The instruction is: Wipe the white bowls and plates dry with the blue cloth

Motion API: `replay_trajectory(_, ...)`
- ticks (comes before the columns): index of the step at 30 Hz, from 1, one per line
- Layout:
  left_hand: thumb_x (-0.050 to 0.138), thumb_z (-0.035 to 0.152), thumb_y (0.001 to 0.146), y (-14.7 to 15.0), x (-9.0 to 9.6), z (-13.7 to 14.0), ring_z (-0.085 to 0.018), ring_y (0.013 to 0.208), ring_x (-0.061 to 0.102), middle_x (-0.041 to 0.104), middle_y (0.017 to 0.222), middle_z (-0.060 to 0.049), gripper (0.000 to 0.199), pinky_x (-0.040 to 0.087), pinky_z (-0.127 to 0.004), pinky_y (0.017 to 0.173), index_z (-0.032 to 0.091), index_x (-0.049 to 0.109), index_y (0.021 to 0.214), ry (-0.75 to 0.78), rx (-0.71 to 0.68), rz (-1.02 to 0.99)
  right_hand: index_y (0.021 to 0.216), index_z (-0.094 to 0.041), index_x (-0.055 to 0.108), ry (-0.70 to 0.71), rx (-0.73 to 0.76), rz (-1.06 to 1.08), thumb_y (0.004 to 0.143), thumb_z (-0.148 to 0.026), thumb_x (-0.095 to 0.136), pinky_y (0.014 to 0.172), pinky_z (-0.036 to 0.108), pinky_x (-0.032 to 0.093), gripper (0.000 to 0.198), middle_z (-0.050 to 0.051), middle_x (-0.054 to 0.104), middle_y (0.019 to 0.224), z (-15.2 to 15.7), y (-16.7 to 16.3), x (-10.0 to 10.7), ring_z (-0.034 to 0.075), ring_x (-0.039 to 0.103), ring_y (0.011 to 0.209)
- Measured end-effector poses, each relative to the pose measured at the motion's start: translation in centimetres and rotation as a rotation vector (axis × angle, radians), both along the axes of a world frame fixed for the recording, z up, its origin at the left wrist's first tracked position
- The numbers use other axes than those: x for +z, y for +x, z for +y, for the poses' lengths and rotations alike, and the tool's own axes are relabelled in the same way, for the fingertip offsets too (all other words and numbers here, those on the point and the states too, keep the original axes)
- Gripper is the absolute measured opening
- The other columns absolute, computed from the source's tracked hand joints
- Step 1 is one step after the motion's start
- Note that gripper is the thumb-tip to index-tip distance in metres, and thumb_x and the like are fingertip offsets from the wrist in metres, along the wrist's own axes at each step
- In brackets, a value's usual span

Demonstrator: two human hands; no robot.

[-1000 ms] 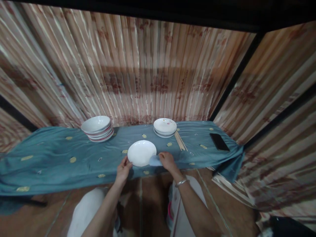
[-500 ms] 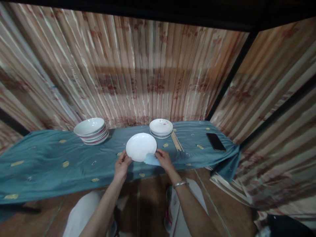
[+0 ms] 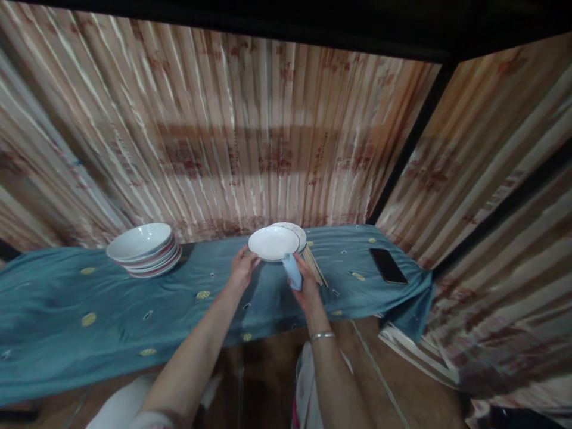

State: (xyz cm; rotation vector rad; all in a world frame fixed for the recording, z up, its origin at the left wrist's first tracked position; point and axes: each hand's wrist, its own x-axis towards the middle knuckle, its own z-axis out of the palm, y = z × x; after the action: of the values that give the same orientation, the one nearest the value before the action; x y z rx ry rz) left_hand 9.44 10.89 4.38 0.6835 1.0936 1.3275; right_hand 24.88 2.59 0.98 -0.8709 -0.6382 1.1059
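Observation:
My left hand (image 3: pixel 243 267) grips the left rim of a white plate (image 3: pixel 272 243), fingers closed on its edge. On the other side, my right hand (image 3: pixel 307 281) is closed around a light blue cloth (image 3: pixel 293 271), which touches the plate's near right edge. The plate is held tilted in front of a stack of plates (image 3: pixel 295 229) and covers most of it. Whether the plate rests on that stack I cannot tell. A bundle of wooden chopsticks (image 3: pixel 315 266) lies just right of the stack, close to my right hand.
On the left of the table stands a stack of white bowls (image 3: pixel 145 250) with red bands. A black phone (image 3: pixel 388 266) lies toward the right end of the blue-green tablecloth (image 3: pixel 192 328). Pleated curtains (image 3: pixel 277 137) hang behind, with a dark frame post (image 3: pixel 411 143) at right.
Both hands have moved forward and to the right with the plate, from the front of the table to the plate stack. The cloth now hangs more upright in my right hand.

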Motion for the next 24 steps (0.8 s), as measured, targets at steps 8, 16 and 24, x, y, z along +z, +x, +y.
replay_trajectory(8, 0.073, 0.009, 0.066, 2.0, -0.2, 4.1, -0.023, 0.092, 0.071, 0.073, 0.078, -0.003, 0.030, 0.058, -0.039, 0.086, 0.018, 0.066, 0.094, -0.009, -0.033, 0.026, 0.124, -0.024, 0.060, 0.014, 0.023, 0.153, 0.077, -0.036, 0.065, 0.046, 0.019, 0.047, 0.049, 0.004, 0.070, 0.110, 1.9, -0.5, 0.6, 0.013, 0.063, 0.067)
replay_trajectory(16, 0.069, 0.002, 0.065, 3.5, -0.7, 5.6, -0.026, 0.097, 0.069, 0.073, 0.086, -0.006, 0.024, 0.058, -0.042, 0.088, 0.017, 0.070, 0.083, -0.014, -0.062, 0.059, 0.122, -0.024, 0.061, -0.043, -0.017, 0.194, 0.076, -0.037, 0.066, 0.048, 0.021, 0.046, 0.048, 0.003, 0.071, 0.104, 2.5, -0.2, 0.2, 0.012, 0.060, 0.062)
replay_trajectory(24, 0.070, -0.002, 0.066, 3.9, -1.3, 5.0, -0.019, 0.092, 0.068, 0.070, 0.098, -0.009, 0.042, 0.057, -0.034, 0.085, 0.015, 0.070, 0.105, -0.038, -0.024, 0.071, 0.110, -0.021, 0.070, -0.088, -0.004, 0.226, 0.070, -0.037, 0.072, 0.043, 0.021, 0.042, 0.043, 0.003, 0.074, 0.093, 2.0, -0.7, 0.6, 0.012, 0.057, 0.056)
